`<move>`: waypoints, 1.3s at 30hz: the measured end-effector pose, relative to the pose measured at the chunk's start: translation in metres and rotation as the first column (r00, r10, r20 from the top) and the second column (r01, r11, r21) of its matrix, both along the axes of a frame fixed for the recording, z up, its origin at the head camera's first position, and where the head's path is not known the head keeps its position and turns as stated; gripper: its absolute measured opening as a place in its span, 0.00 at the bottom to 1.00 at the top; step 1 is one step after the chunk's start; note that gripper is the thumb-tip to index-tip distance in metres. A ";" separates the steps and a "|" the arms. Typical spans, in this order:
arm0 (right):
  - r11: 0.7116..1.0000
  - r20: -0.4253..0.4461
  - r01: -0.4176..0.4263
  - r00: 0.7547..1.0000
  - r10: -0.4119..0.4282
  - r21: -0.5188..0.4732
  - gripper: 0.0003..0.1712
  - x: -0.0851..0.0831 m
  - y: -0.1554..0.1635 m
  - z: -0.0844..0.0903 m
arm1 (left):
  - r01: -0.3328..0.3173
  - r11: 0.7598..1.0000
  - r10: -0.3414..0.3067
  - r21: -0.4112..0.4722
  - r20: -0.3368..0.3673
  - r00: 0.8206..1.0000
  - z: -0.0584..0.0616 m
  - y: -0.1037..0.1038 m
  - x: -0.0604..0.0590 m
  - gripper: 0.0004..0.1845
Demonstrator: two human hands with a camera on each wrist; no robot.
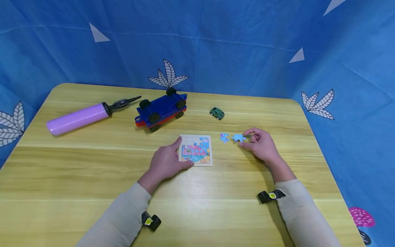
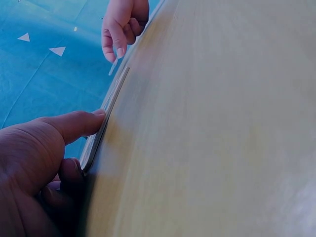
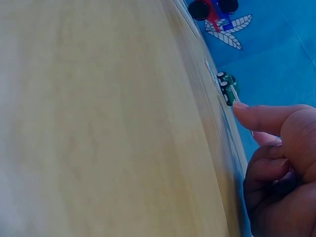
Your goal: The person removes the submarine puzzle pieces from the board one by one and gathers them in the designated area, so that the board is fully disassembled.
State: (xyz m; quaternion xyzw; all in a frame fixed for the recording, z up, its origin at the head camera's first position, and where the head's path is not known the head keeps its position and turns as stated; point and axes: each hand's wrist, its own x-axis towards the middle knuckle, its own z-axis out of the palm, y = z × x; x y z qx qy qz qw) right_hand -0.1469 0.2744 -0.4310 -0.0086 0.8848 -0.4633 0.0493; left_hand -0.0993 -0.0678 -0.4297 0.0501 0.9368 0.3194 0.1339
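A square jigsaw puzzle board (image 1: pixel 211 151) lies on the table, partly filled with pink and blue pieces; wood shows bare along its upper left. My left hand (image 1: pixel 166 161) holds the board by its left side, thumb at the bottom edge and a finger at the upper left corner. In the left wrist view the thumb (image 2: pixel 81 124) presses the board's edge. Between thumb and index finger, my right hand (image 1: pixel 260 144) pinches a blue puzzle piece (image 1: pixel 238 138), seen edge-on in the right wrist view. Another puzzle piece (image 1: pixel 224 138), blue with pink, lies just left of it.
Behind the board, a blue and red toy vehicle (image 1: pixel 162 108) lies wheels up. A small green toy car (image 1: pixel 217 113) stands to its right. At the far left lies a purple hand pump (image 1: pixel 78 118) with a black nozzle. Blue patterned cloth (image 1: pixel 216 44) hangs behind the table.
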 end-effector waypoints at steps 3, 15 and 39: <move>1.000 0.013 0.004 1.000 -0.004 -0.006 0.21 -0.003 0.000 -0.001 | -0.003 1.000 0.003 0.001 0.001 1.000 0.000 0.000 0.000 0.57; 0.999 0.066 0.023 0.998 -0.020 -0.036 0.21 -0.008 -0.001 -0.001 | -0.009 1.000 0.008 0.000 0.007 1.000 0.001 0.000 0.000 0.57; 0.999 0.160 0.031 0.987 -0.029 -0.008 0.23 -0.014 -0.002 0.001 | -0.005 1.000 0.005 -0.003 0.006 1.000 0.001 0.000 0.000 0.57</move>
